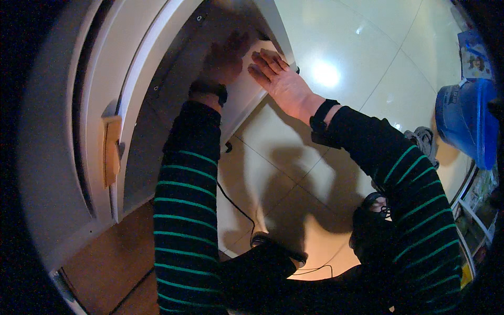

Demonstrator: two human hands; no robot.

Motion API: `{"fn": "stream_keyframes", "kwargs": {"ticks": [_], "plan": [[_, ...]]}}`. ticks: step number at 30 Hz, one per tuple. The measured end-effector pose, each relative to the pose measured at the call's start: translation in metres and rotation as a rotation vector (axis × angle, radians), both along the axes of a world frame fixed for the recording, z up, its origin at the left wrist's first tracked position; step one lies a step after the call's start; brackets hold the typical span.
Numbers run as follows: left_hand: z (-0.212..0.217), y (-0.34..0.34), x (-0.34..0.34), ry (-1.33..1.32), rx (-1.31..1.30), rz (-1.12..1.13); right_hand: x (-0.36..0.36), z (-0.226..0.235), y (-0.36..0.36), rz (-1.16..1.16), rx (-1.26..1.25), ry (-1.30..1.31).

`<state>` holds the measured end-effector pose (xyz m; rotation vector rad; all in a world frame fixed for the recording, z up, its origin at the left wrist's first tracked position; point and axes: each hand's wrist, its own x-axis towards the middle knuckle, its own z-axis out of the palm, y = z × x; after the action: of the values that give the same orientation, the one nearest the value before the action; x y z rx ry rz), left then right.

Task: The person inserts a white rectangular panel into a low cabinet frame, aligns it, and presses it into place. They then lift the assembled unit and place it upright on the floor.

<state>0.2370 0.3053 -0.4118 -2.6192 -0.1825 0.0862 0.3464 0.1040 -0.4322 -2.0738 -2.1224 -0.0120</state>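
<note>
A white panel or board (pixel 244 107) stands beside a white cabinet-like frame (pixel 140 63) whose inner side is in dark shadow. My left hand (pixel 224 60) reaches into that shadow with its fingers spread, and I see nothing held in it. Whether it touches the surface there, I cannot tell. Over the upper edge of the white panel lies my right hand (pixel 289 92), fingers stretched out and seemingly resting on it. Both wrists wear black bands, and both sleeves are dark with green stripes.
A pale wooden handle (pixel 111 151) sits on the frame at the left. On the glossy tiled floor (pixel 362 47), a blue bucket (pixel 459 118) and a grey cloth (pixel 424 142) are at the right. A black cable (pixel 234 203) runs near my feet.
</note>
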Motion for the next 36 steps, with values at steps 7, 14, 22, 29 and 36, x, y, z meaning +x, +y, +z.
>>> {"fn": "stream_keyframes", "kwargs": {"ticks": [7, 14, 22, 29, 36], "plan": [[-0.029, -0.009, 0.014, -0.251, -0.226, 0.004, -0.015, -0.008, -0.007, 0.016, 0.057, 0.036], [0.008, -0.032, 0.023, -0.304, -0.371, 0.116, -0.013, -0.006, -0.015, 0.020, 0.042, 0.010], [-0.006, -0.009, 0.042, -0.140, -0.138, -0.026, -0.012, -0.009, -0.017, 0.007, 0.068, 0.049], [-0.020, 0.000, 0.048, -0.302, -0.045, 0.036, -0.009, -0.009, -0.021, 0.016, 0.046, 0.058], [0.004, -0.019, 0.055, -0.285, -0.016, 0.049, -0.010, -0.012, -0.023, 0.012, 0.069, 0.069]]}}
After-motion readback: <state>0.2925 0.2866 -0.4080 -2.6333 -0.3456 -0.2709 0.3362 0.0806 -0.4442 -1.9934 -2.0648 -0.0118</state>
